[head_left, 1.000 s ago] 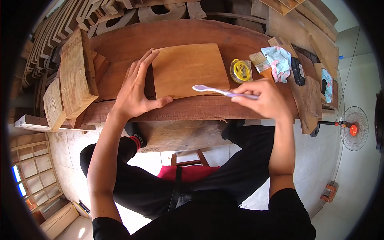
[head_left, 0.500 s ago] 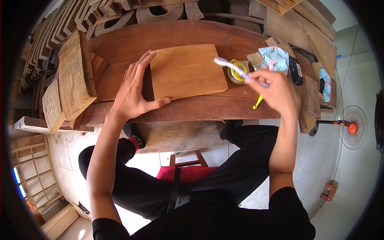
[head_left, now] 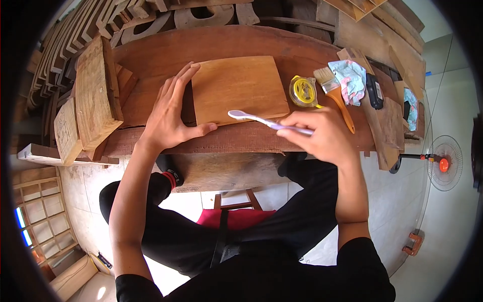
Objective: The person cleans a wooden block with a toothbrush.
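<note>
A flat, smooth wooden board (head_left: 241, 85) lies on the reddish-brown bench. My left hand (head_left: 168, 113) spans its left end, fingertips at the far left corner and thumb at the near left corner, gripping it. Between the thumb and fingers of my right hand (head_left: 322, 133) is a pale purple toothbrush (head_left: 256, 119), its head pointing left over the board's near edge. To the right of the board sits a yellow tape measure (head_left: 304, 91). Beside that lies a paintbrush (head_left: 343, 108) with an orange handle, partly covered by a crumpled light-blue patterned cloth (head_left: 350, 80).
Thick wood blocks (head_left: 95, 95) stand at the bench's left end. More wood pieces (head_left: 390, 126) and a black object (head_left: 374, 91) are at its right end. Curved wooden parts (head_left: 204, 17) are stacked behind. A fan (head_left: 444, 165) stands at far right.
My right hand has moved left and toward me with the toothbrush, from over the tape measure to the board's near edge, uncovering the paintbrush. My left hand stays at the board.
</note>
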`<act>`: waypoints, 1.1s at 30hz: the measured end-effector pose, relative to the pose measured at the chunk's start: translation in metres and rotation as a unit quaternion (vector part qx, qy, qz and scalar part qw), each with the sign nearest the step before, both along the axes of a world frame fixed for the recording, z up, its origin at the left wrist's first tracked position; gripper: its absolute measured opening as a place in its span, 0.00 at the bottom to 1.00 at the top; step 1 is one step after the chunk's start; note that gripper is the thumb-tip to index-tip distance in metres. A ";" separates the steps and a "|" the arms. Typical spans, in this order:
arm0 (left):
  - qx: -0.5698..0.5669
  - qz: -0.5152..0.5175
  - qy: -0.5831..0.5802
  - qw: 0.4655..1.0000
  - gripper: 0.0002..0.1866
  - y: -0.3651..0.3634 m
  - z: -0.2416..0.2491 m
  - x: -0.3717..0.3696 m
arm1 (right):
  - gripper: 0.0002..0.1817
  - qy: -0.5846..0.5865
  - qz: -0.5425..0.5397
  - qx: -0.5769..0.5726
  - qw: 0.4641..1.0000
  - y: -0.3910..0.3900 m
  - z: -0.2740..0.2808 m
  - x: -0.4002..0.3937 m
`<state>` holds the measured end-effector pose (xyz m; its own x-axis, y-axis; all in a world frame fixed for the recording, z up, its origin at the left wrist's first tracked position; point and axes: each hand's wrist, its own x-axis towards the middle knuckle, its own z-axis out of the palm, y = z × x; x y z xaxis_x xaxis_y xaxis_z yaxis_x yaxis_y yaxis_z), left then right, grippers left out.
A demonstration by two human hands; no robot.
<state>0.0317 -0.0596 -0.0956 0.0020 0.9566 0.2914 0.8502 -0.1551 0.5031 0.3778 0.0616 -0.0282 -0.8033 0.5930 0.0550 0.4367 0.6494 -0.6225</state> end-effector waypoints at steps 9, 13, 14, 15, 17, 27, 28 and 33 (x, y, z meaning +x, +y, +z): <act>0.003 0.000 -0.003 1.000 0.69 0.000 0.001 0.000 | 0.12 0.016 0.004 0.042 0.999 -0.003 -0.002 -0.001; 0.002 0.001 -0.006 1.000 0.69 -0.001 -0.003 -0.001 | 0.11 -0.085 -0.172 0.010 0.981 0.036 0.018 0.010; 0.004 0.000 -0.005 1.000 0.68 0.000 -0.003 -0.001 | 0.11 -0.073 -0.155 0.022 0.985 0.033 0.015 0.012; 0.007 -0.002 -0.005 1.000 0.68 0.000 -0.002 -0.001 | 0.11 -0.061 -0.137 0.034 0.988 0.021 0.011 0.012; 0.009 -0.007 -0.001 1.000 0.68 0.000 0.000 -0.001 | 0.11 0.020 -0.050 0.027 0.998 -0.006 -0.001 -0.005; 0.023 0.005 -0.004 1.000 0.68 0.000 0.000 0.001 | 0.11 0.028 -0.060 0.059 0.996 -0.010 -0.003 -0.012; 0.021 0.006 0.000 1.000 0.68 0.000 0.001 0.002 | 0.11 0.029 -0.003 0.046 0.999 -0.020 -0.006 -0.017; 0.010 0.001 -0.007 1.000 0.68 0.000 0.000 0.002 | 0.12 -0.058 -0.165 0.065 0.982 0.025 0.007 0.002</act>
